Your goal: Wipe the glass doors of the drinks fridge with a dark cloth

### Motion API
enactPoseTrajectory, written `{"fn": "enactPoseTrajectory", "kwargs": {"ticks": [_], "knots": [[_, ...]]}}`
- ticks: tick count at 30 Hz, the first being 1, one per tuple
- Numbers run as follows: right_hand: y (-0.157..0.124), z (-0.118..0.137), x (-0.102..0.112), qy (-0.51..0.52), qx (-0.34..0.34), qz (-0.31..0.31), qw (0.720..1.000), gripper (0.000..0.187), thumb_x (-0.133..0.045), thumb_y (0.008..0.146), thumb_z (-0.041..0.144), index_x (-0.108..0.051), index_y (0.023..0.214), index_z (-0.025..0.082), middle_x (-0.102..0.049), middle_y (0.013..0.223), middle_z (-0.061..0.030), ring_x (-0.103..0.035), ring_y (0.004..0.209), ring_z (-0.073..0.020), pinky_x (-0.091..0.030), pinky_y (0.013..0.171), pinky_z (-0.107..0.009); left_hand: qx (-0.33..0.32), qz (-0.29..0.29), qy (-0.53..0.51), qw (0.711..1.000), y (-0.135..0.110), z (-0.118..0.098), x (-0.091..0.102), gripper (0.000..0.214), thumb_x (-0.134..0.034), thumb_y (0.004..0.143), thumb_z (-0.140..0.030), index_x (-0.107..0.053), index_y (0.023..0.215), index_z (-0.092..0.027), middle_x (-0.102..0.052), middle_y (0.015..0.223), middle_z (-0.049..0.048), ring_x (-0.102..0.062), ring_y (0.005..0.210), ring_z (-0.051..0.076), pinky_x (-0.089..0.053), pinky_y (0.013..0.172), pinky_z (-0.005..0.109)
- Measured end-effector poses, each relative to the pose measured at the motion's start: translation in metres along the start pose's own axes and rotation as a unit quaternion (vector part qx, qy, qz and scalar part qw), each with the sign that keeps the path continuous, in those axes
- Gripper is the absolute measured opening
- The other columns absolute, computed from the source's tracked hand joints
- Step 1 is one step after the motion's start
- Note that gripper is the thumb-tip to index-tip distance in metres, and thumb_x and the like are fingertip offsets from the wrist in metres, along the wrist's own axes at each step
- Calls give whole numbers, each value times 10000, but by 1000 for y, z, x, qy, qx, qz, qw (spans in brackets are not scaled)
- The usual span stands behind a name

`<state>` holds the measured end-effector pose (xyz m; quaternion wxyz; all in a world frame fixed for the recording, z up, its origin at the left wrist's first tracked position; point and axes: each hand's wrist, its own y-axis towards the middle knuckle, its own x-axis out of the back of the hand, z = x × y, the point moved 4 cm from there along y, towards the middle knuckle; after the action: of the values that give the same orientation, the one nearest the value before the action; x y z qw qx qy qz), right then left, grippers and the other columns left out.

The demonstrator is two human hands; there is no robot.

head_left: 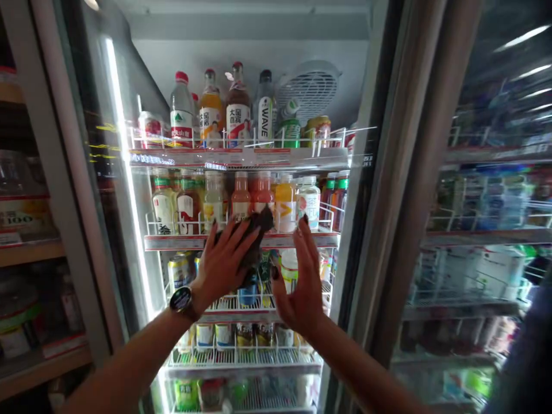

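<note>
Glass door (297, 34) across the centre of the view, upright: smooth, flat, transparent, crossed by streaky reflections (107, 128). Likeliest trouble: fresh smears, from bare skin or uneven pressure.

Metal frame (409, 190) to the right: long, straight, dull grey-brown. Knocked knuckles possible, from a sweep carried too far sideways.

Light strip (127, 172) at left: narrow, white, glaring. Smudges easily overlooked nearby, because of the glare.

Wire shelves (172, 242) behind the glass, in several tiers: thin white rods with flat label edges in front.

Bottles (264, 109) on the upper two tiers: rounded shoulders, narrow necks, glossy sides, printed labels. Toppling conceivable, though only with a hard shove to the door.

Left hand (224, 259): fingers wide and nearly straight, laid over a dark cloth (261, 225); apparently pinning rather than clasping.

Right hand (302, 282): fingers raised, thumb well apart, nothing held; contact with the glass impossible to tell. Fingerprints a likely fault, from uncovered tips.

Dark cloth between left hand and glass door, level with the second tier and the one below: matt, soft-looking, bunched, irregular in outline. Slipping or rucking up possible, because of loose folds beyond the palm.

Watch (181, 299) at the left wrist: round, glossy black face, dark strap. Scratching or tapping of the glass conceivable, with the wrist brought too close.
</note>
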<state>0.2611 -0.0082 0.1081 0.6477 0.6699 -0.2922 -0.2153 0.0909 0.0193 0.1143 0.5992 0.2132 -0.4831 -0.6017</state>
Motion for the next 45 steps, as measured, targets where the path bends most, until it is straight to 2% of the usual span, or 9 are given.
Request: {"fn": "enactPoseTrajectory", "kwargs": {"ticks": [5,13,20,25,29,32,38,42,45], "knots": [[32,4,-31,35,-95,-54,993,723,-236,1041,230,118,1670,202,-144,1758,-120,-178,1630,-250,-349,1277,-552,44,-93,-48,994,63,-16,4,701,-352,1045,-267,-48,1672,-195,-325,1698,75,-67,1635,175,-202,1345,476],[-5,-15,-60,-98,20,45,994,804,-536,971,224,-161,1677,300,-136,1765,-87,-126,1632,-363,-196,1282,-710,47,-113,13,992,-32,30,31,789,-610,950,-260,-246,1650,-275,-434,1637,95,-205,1615,275,-109,1335,576],[-117,-93,5,-173,66,103,977,845,-547,905,165,-216,1667,319,-114,1768,-73,-178,1611,-413,-276,1217,-759,106,-51,37,992,-70,58,31,782,-594,951,-270,-246,1648,-347,-207,1737,61,-139,1623,333,-85,1319,630],[-14,-137,20,-179,-50,-63,981,732,-449,957,349,-284,1658,219,-108,1764,-131,-151,1590,-504,-193,1210,-776,116,-70,45,990,-76,58,22,779,-584,962,-301,-226,1652,-348,-236,1728,41,-171,1619,298,-92,1334,592],[72,-81,-30,-201,-10,-76,977,749,-508,975,468,-309,1647,203,-230,1731,-166,-198,1588,-481,-191,1218,-774,110,-85,38,989,-79,57,20,793,-571,964,-260,-198,1663,-297,-251,1722,50,-191,1617,278,-119,1341,555],[86,-14,-73,-177,10,-44,983,685,-518,996,416,-330,1636,261,-280,1717,-130,-222,1598,-419,-211,1233,-757,126,-146,34,981,-83,60,23,846,-549,956,-207,-105,1675,-180,-195,1733,97,-162,1624,271,-147,1343,527],[-9,64,-121,-98,135,118,979,647,-547,997,361,-385,1612,248,-382,1685,-76,-207,1618,-299,-285,1292,-588,193,-160,39,967,-97,63,19,781,-508,971,-198,-164,1672,-200,-232,1725,108,-168,1622,295,-147,1329,580],[-97,6,-72,-119,158,126,972,685,-541,972,257,-352,1630,220,-416,1668,-78,-208,1622,-273,-223,1332,-519,187,-116,38,975,-116,51,13,777,-547,958,-207,-222,1662,-256,-227,1727,81,-186,1616,303,-116,1333,586],[-102,-68,-19,-165,84,55,981,727,-510,973,184,-275,1657,254,-272,1731,-96,-199,1623,-315,-229,1310,-588,183,-95,28,978,-128,42,9,802,-564,947,-190,-212,1662,-272,-193,1735,56,-165,1621,291,-111,1340,568]]}}
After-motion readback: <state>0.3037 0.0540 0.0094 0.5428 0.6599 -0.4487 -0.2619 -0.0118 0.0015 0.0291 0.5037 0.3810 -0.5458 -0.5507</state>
